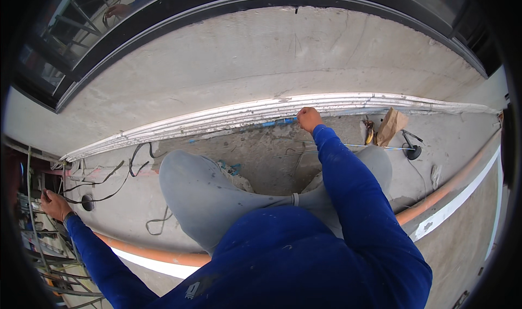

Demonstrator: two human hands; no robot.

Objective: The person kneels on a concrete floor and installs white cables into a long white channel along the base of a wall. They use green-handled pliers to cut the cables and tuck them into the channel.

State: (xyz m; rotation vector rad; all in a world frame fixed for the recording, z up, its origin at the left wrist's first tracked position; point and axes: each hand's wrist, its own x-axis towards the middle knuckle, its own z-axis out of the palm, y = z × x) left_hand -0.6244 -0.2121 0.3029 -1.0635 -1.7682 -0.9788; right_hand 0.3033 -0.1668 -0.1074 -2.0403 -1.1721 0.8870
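Observation:
My right hand is a closed fist at the row of white pipes along the foot of the wall. A blue pipe piece ends right beside its knuckles. What the fist holds, if anything, is hidden. Far to the left, my left hand has its fingers closed beside a metal frame. A dark strap runs from these fingers across the floor toward the pipes, in loose bends. My bent legs in grey trousers come between the hands.
A brown paper bag and a yellow-handled tool lie at the right, with thin rods and a black round-based object nearby. An orange pipe edges the ledge. Dark window frames top the wall.

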